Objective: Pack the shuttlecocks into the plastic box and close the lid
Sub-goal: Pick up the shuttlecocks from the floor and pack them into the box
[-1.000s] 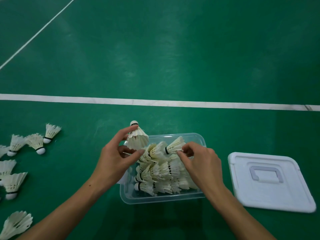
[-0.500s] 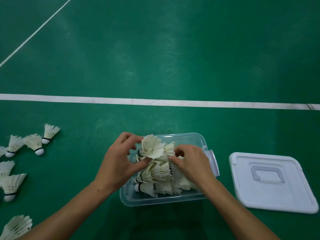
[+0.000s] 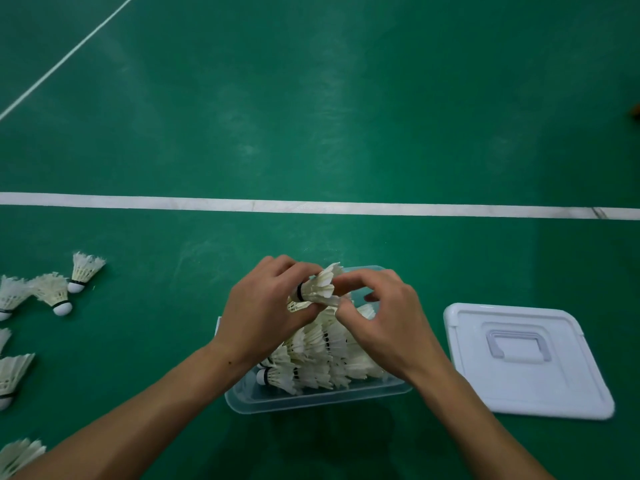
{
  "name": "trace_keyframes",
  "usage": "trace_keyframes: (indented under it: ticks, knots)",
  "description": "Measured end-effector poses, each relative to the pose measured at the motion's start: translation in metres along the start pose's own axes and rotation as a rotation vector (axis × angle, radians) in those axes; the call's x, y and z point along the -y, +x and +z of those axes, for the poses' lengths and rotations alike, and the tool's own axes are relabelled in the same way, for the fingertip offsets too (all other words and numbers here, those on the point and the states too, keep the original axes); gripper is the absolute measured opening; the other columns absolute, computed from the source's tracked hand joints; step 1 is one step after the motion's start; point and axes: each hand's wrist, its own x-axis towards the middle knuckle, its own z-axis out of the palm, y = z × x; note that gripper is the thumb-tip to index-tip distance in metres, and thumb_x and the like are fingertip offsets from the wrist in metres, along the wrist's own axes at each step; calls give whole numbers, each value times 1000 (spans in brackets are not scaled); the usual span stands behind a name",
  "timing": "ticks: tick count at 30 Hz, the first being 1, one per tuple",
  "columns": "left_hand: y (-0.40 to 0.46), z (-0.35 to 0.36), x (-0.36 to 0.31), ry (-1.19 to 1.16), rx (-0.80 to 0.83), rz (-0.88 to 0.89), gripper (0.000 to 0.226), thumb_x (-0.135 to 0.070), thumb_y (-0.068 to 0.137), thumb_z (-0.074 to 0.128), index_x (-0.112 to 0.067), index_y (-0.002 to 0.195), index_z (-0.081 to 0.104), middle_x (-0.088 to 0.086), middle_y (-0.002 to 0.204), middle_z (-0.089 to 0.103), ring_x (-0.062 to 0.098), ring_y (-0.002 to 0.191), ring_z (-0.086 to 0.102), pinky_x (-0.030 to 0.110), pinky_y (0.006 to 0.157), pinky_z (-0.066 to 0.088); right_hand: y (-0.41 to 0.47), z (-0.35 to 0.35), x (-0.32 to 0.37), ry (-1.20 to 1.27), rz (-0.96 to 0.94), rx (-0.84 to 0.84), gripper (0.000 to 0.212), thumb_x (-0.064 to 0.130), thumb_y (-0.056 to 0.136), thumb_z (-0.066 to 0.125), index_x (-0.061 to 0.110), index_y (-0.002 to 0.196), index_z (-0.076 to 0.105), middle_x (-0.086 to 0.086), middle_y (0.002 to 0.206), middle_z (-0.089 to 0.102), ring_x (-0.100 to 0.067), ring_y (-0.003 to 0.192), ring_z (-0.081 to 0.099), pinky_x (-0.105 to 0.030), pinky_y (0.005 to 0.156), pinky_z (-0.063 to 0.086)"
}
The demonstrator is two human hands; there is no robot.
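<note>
I hold one shuttlecock (image 3: 317, 289) above the far end of the box (image 3: 311, 398), between both hands. My left hand (image 3: 266, 313) curls its fingers (image 3: 294, 270) round the cork end, where the black band shows; my right hand (image 3: 384, 318) pinches the feather skirt with thumb and fingertips (image 3: 343, 308). The shuttlecock lies nearly level, long axis running left to right and tipped a little upward at the feathers, so its cork points left into my left palm and the skirt opens to the right and away from me.

Half a second ago that shuttlecock sat lower, with its skirt facing up toward me, and my right hand was pressing down on the pile. Now both hands are higher and closer together, meeting over the far rim. A second ago the left hand held it with the cork upright.

The pile (image 3: 322, 355) of shuttlecocks fills the clear box, most lying on their sides with corks to the left and skirts to the right, stacked above the rim in the middle. The box rests on the green floor (image 3: 346, 116) just in front of me, tilted slightly in view.

The white lid (image 3: 526, 362) lies flat on the floor just right of the box, handle side up, apart from it. Loose shuttlecocks (image 3: 59, 289) are scattered on the floor well to the left, lying on their sides. A white line (image 3: 311, 206) crosses the floor beyond the box.
</note>
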Motion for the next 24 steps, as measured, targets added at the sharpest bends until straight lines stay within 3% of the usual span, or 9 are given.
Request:
trace_keyframes:
  ticks: [7,12,18,21,24]
  knots:
    - [5,10,-9,-10,9,15,42,-46,83,81,-36,122,70,-13,98,60,10,88,55,31,63,50,-4,5,-15,2,-7,-41,22,40,90,74,35,110,70,22,100,72,-5,96,67,-36,81,57]
    - [-8,7,6,-52,26,-57,53,-58,80,80,-36,127,66,-18,108,61,-1,87,56,18,66,49,-8,-7,-30,-102,75,-105,20,42,91,74,34,108,69,20,95,71,-4,91,66,-38,79,59]
    - [-29,-1,32,60,89,-150,58,-65,78,76,-40,128,61,-24,111,59,2,88,63,30,67,60,-11,-13,-34,-310,137,-121,15,40,92,76,36,102,65,22,89,68,-9,88,64,-37,70,56]
    - [-32,1,30,176,112,-129,48,-57,79,82,-34,119,68,-18,114,68,8,91,70,30,64,59,-8,-5,-29,-321,132,-99,15,39,90,79,35,98,67,21,88,72,-7,86,69,-36,70,59]
    - [-29,9,25,295,161,-79,45,-48,77,87,-25,113,73,-10,106,76,13,82,73,29,59,56,-4,5,-27,-327,134,-51,17,37,89,81,31,102,71,16,92,77,-8,87,73,-37,76,62]
